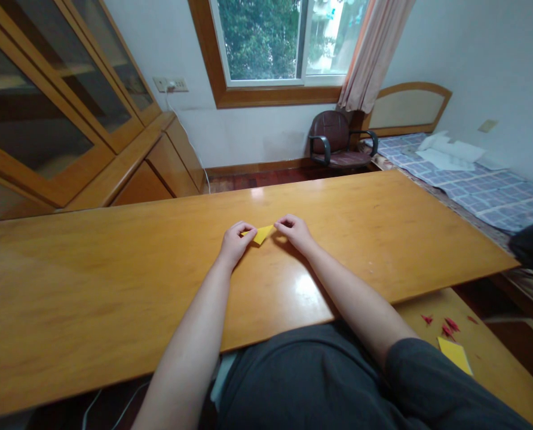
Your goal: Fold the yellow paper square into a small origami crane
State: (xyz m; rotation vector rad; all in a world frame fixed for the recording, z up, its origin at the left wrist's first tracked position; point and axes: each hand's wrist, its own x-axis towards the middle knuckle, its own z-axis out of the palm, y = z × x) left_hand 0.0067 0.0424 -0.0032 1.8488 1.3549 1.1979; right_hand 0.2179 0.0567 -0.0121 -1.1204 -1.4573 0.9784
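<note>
1. At the far left, the wooden cabinet point(69, 119) with glass doors stands against the wall, well apart from your work.
2. Your left hand point(236, 242) rests on the table point(114, 286), fingers curled, with the fingertips drawn together on the left end of the yellow paper point(263, 233).
3. The yellow paper lies flat near the middle of the table, between your two hands. It is already folded down to a small triangle, so I judge that some creases are made. It shows no finished form, though, so more folding looks to be left.
4. Your right hand point(296, 232) mirrors the left: the fingers are bent and the tips are pinched on the paper's right end.
5. At the near right, on the lower bench point(495, 358) beside you, lie small red folded pieces point(448, 327) and a flat yellow sheet point(455, 354) — the sheet unfolded, as far as you can see from here.
</note>
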